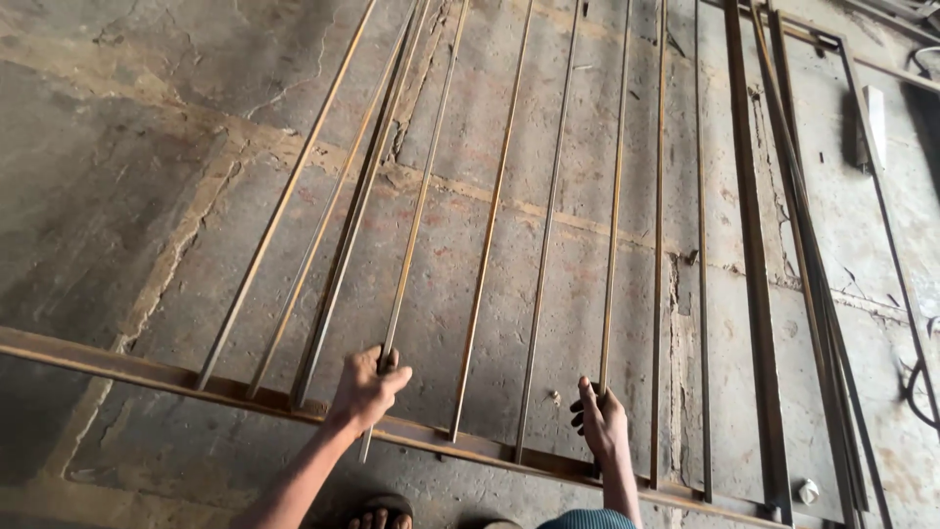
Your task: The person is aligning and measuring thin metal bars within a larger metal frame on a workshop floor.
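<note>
This is a metal workshop. The concrete floor (147, 176) is rough, cracked and stained. Many long, thin, rusty steel rods (490, 225) lie side by side on it, with their ends on a flat steel bar (117, 364). More steel strips (754, 294) lie at the right, near a black cable (916, 387).

The rods (490, 225) run past the top edge; the sandalled foot (380, 513) is cut off below.
</note>
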